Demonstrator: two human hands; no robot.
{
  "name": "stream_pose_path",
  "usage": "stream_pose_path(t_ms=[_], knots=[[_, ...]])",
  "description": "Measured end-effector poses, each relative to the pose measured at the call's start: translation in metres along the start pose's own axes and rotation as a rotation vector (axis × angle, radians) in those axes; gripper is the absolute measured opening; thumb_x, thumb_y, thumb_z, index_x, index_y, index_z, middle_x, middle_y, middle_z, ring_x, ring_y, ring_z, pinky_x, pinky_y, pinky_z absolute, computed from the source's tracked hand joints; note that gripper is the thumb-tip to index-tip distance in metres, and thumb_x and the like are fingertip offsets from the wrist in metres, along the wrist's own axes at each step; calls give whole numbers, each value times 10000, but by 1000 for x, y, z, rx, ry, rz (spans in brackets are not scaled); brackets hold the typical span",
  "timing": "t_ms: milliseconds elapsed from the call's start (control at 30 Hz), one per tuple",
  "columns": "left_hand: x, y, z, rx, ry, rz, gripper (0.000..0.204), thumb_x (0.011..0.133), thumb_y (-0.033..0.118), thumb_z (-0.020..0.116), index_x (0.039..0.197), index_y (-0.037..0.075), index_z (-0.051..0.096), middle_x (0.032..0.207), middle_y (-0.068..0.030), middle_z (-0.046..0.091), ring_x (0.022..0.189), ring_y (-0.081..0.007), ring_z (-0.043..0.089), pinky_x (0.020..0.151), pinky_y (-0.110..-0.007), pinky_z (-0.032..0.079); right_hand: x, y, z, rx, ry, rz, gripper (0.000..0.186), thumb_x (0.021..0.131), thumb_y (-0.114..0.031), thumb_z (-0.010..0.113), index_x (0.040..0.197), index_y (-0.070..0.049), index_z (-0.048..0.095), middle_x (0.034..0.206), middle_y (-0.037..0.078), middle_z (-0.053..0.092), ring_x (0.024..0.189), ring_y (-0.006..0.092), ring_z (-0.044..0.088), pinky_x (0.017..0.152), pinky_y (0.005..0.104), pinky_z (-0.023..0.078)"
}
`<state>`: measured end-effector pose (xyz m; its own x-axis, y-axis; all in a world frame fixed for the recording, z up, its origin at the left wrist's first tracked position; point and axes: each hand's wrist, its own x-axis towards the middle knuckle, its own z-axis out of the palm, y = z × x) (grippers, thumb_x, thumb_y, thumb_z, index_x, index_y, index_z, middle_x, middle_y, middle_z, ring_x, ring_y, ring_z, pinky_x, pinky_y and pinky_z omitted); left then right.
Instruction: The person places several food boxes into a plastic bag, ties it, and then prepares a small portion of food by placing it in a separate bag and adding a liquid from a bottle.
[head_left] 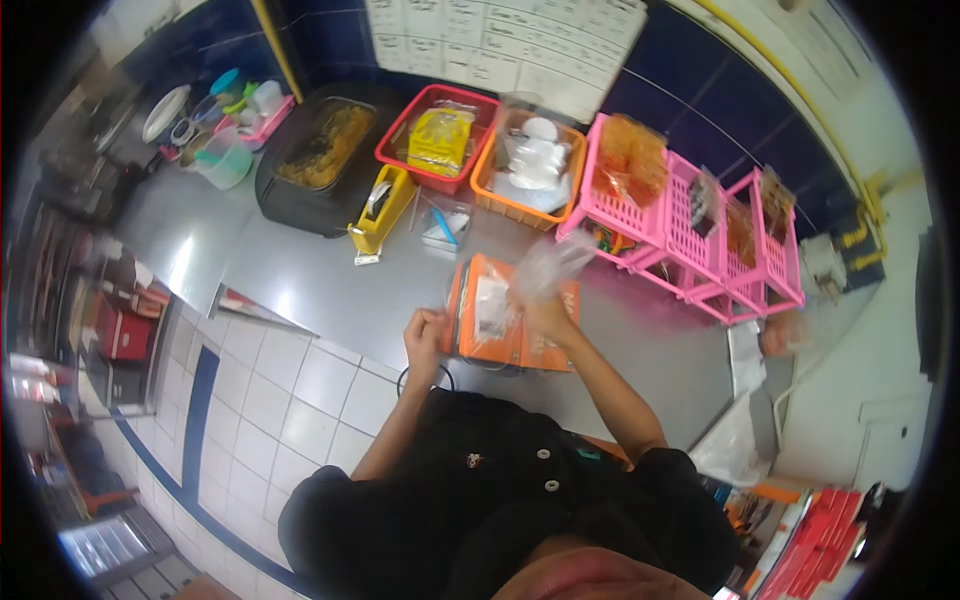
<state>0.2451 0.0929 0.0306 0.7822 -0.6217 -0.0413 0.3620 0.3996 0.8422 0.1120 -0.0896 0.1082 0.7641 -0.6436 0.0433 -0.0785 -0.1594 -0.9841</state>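
My right hand (pixel 545 318) is closed on a clear plastic bag (pixel 553 262), blurred, over an orange flat machine (pixel 545 350) on the steel counter (pixel 650 350). More clear plastic (pixel 495 305) lies across the machine's top. My left hand (pixel 425 332) has curled fingers at the machine's left edge; what, if anything, is inside them is hidden. A dark cord (pixel 450 380) loops by the counter's front edge.
Along the back stand a black pan (pixel 275 205), yellow tape dispenser (pixel 375 225), red bin (pixel 400 150), orange bin (pixel 485 195) and pink baskets (pixel 680 260). Cups and containers (pixel 225 160) sit at back left, white plastic (pixel 730 440) at right. Tiled floor (pixel 270 400) shows lower left.
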Motion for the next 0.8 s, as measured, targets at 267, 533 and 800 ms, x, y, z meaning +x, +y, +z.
stream_pose_path(t_ms=[267, 533, 800], knots=[[-16, -4, 78, 991, -244, 471, 322, 838, 140, 722, 1119, 14, 628, 1019, -145, 629, 919, -344, 600, 843, -396, 476, 3, 29, 17, -481, -320, -224, 155, 917, -119, 615, 1046, -34, 630, 1025, 70, 568, 970, 222, 575, 870, 362, 479], [1, -10, 68, 733, -254, 160, 238, 907, 117, 679, 1124, 20, 688, 1005, -151, 658, 978, -344, 612, 850, -424, 484, 110, 32, -4, 540, -69, 334, 361, 969, -321, 661, 1191, -38, 650, 1040, 76, 654, 1029, 173, 618, 861, 332, 510], [4, -9, 64, 729, -297, 292, 249, 892, 119, 713, 1134, 59, 712, 1087, -140, 684, 1019, -327, 621, 891, -421, 478, 221, 84, 81, -1125, -121, -42, 253, 941, -170, 532, 1023, -38, 731, 994, 211, 737, 935, 381, 727, 785, 481, 582]])
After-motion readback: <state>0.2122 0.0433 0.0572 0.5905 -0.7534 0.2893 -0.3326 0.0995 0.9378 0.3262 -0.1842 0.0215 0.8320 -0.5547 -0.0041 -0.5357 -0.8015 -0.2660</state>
